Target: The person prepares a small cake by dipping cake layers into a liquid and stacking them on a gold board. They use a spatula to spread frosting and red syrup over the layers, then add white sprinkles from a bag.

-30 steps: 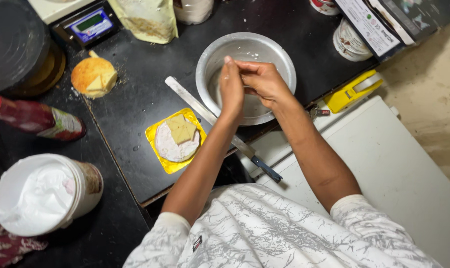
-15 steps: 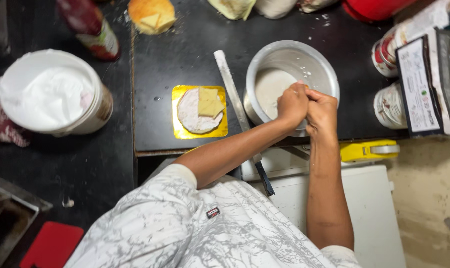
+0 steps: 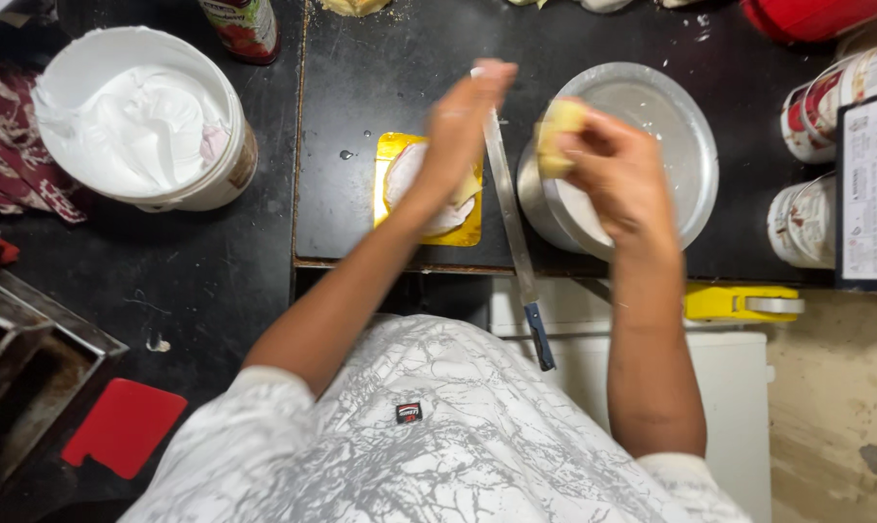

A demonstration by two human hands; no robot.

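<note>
Right hand (image 3: 618, 174) pinches a cake piece (image 3: 558, 136) above the bowl (image 3: 690, 126); left hand (image 3: 463, 116), open and empty, could knock the knife (image 3: 511, 223) beside the bowl.

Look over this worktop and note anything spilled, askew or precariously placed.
The long knife lies across the black counter with its dark handle jutting past the front edge, unsupported. A few droplets sit on the counter left of the yellow board. Crumbs are scattered along the counter's far edge.

White labelled tubs (image 3: 814, 223) and a printed white card (image 3: 872, 189) stand at the right edge
</note>
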